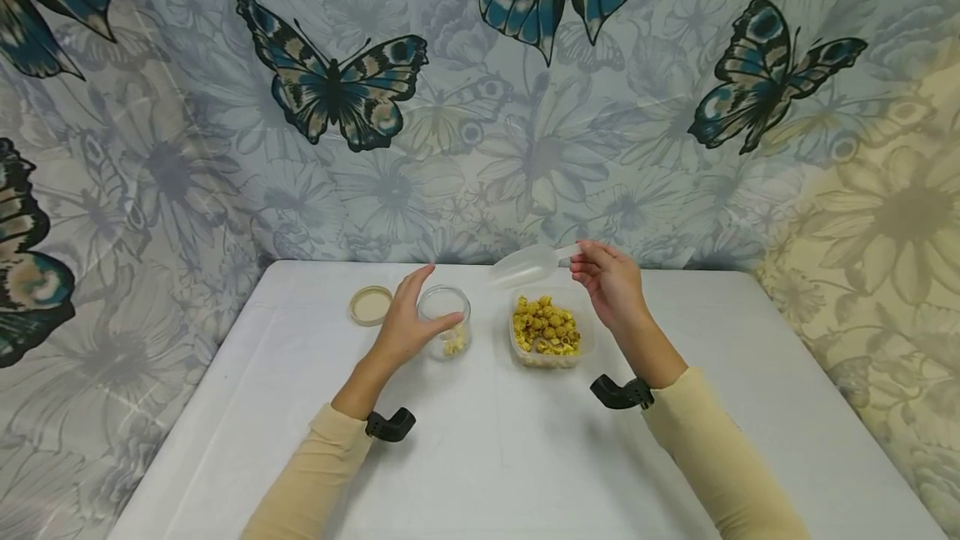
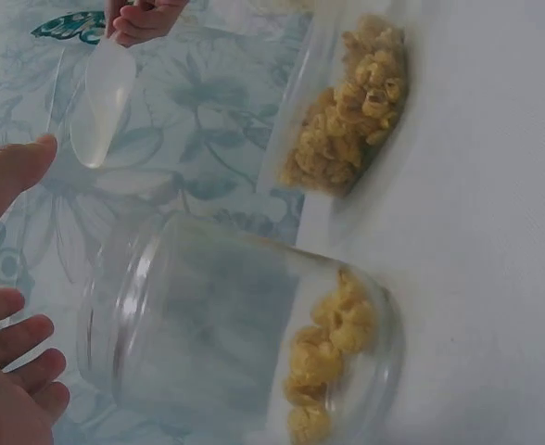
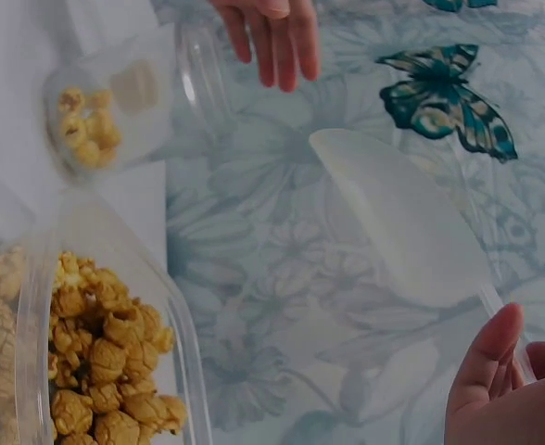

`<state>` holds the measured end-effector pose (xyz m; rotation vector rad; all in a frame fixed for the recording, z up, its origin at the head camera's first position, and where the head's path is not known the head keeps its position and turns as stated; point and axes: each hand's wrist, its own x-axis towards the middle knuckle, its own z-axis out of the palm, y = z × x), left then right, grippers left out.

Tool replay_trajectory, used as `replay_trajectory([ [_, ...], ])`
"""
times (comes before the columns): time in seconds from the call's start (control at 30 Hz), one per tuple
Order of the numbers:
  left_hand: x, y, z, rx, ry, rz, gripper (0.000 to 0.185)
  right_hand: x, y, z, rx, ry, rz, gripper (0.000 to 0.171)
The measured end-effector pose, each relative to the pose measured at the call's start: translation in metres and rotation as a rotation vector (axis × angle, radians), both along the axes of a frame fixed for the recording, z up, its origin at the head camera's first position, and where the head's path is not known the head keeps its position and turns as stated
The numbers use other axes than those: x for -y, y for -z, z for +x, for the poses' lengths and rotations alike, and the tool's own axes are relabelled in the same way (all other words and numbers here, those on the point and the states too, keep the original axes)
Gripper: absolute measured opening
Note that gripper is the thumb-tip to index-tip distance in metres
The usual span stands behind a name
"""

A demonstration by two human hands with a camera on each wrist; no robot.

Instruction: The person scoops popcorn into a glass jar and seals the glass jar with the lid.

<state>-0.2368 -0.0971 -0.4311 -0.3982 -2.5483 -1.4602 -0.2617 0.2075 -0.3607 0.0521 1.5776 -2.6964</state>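
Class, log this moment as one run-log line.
left hand: around jar, open | right hand: holds empty scoop above tub | lid: off, on table

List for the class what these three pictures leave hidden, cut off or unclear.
- Head view: the left hand covers the near left side of the jar, so contact there cannot be judged.
- Right wrist view: the scoop handle is covered by the right hand; the grip is cut off by the frame edge.
- Right wrist view: the popcorn tub runs off the frame.
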Motion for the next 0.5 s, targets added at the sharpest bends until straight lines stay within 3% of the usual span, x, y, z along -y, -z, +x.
replay_trajectory([
  [0.5,-0.019,-0.008,0.0,-0.023,0.032,0.02,0.084,-0.02,-0.002,0.009,0.002,0.068,-0.027,0.013],
])
